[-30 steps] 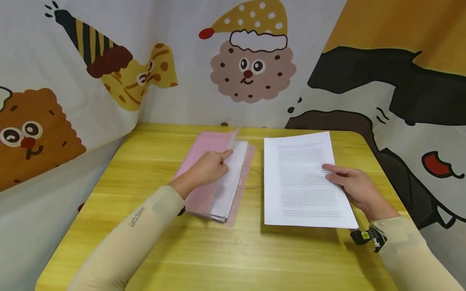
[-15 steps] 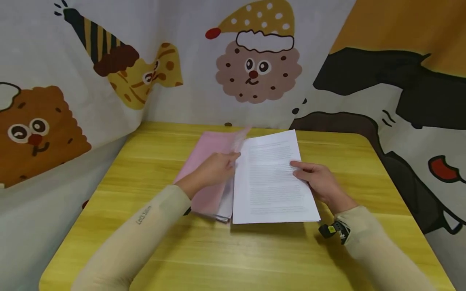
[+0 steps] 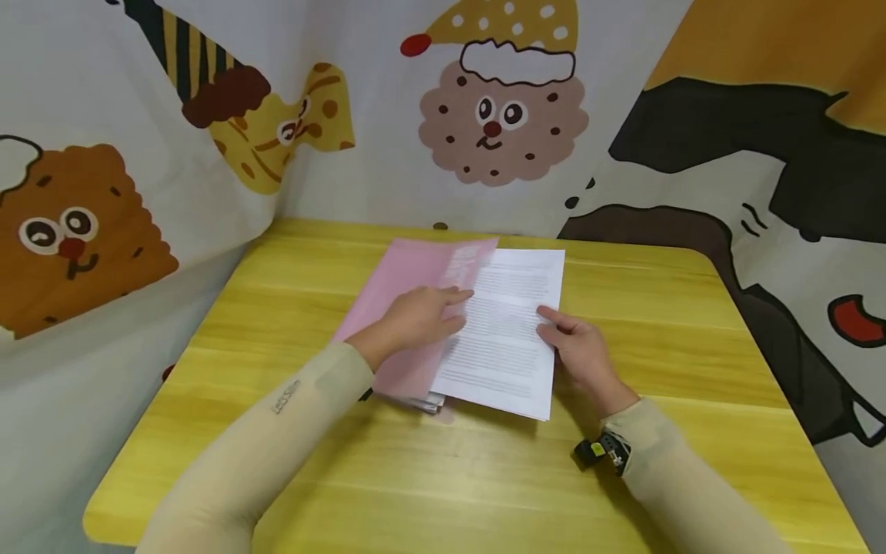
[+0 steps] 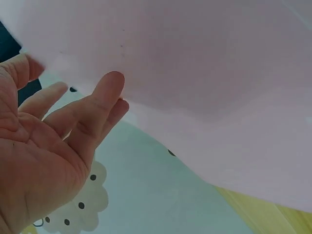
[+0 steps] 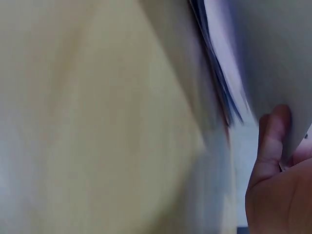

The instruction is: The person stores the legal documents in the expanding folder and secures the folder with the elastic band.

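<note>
A pink folder (image 3: 408,269) lies on the table with its cover raised on the right side. My left hand (image 3: 418,315) is at that cover's free edge, fingers fairly straight and touching it. The left wrist view shows the fingertips (image 4: 111,83) against the pale pink sheet. My right hand (image 3: 584,350) pinches the right edge of some printed paper (image 3: 519,331), thumb and finger on the near face. The paper's left part is tucked beneath the cover. Other papers (image 3: 431,402) show at the folder's bottom edge; most of them are hidden.
A yellow wood-grain table (image 3: 311,285) is under everything. Behind it hangs a white cloth (image 3: 374,192) printed with cartoon biscuits. A black wrist strap (image 3: 612,450) sits on the right wrist.
My right hand has brought the printed paper leftward, from beside the folder to partly under its cover. The left hand has shifted slightly right and its fingers have spread.
</note>
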Demonstrator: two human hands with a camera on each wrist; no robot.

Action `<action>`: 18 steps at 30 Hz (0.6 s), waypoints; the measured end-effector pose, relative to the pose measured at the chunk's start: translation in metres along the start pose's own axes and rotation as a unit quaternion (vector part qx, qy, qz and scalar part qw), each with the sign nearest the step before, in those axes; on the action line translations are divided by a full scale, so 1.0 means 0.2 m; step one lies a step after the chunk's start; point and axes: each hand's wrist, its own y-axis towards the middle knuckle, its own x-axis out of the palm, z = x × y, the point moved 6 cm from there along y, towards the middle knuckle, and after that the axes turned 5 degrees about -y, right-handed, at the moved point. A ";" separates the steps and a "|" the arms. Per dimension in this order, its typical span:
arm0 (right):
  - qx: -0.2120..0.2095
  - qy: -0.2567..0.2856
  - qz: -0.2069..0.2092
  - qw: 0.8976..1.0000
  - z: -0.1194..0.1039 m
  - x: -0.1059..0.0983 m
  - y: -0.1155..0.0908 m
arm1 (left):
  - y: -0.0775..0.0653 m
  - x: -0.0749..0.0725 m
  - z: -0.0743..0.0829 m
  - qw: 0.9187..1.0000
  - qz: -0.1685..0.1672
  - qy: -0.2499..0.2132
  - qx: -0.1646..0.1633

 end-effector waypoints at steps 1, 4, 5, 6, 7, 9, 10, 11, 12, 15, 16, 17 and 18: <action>0.004 0.007 0.001 1.000 0.01 0.02 0.00 | 0.00 0.00 0.00 1.000 0.001 -0.001 0.001; 0.006 0.033 0.003 0.999 0.02 0.09 -0.01 | -0.02 -0.01 -0.03 0.999 0.010 -0.036 -0.002; 0.005 0.044 0.002 0.999 0.02 0.11 -0.01 | -0.03 -0.01 -0.05 0.999 0.016 -0.049 -0.004; 0.003 0.052 0.000 0.999 0.02 0.13 -0.01 | -0.04 -0.02 -0.08 0.998 0.024 -0.064 -0.008; 0.001 0.063 -0.002 0.998 0.03 0.15 -0.02 | -0.06 -0.03 -0.11 0.996 0.032 -0.082 -0.014; 0.002 0.088 -0.008 0.996 0.03 0.19 -0.02 | -0.10 -0.07 -0.20 0.994 0.059 -0.086 -0.028; 0.005 0.094 -0.011 0.996 0.03 0.21 -0.02 | -0.13 -0.09 -0.25 0.993 0.072 -0.086 -0.039; 0.007 0.100 -0.013 0.995 0.04 0.23 -0.02 | -0.15 -0.11 -0.31 0.991 0.083 -0.087 -0.054; 0.009 0.101 -0.015 0.995 0.04 0.25 -0.02 | -0.18 -0.13 -0.36 0.989 0.096 -0.089 -0.069; 0.012 0.099 -0.017 0.995 0.04 0.28 -0.01 | -0.25 -0.17 -0.51 0.982 0.124 -0.080 -0.119; 0.010 0.090 -0.018 0.996 0.03 0.29 -0.01 | -0.28 -0.18 -0.55 0.979 0.125 -0.085 -0.135; 0.009 0.088 -0.020 0.996 0.03 0.30 -0.01 | -0.30 -0.19 -0.58 0.977 0.123 -0.087 -0.151; 0.007 0.086 -0.024 0.996 0.03 0.31 -0.01 | -0.31 -0.19 -0.61 0.974 0.118 -0.094 -0.166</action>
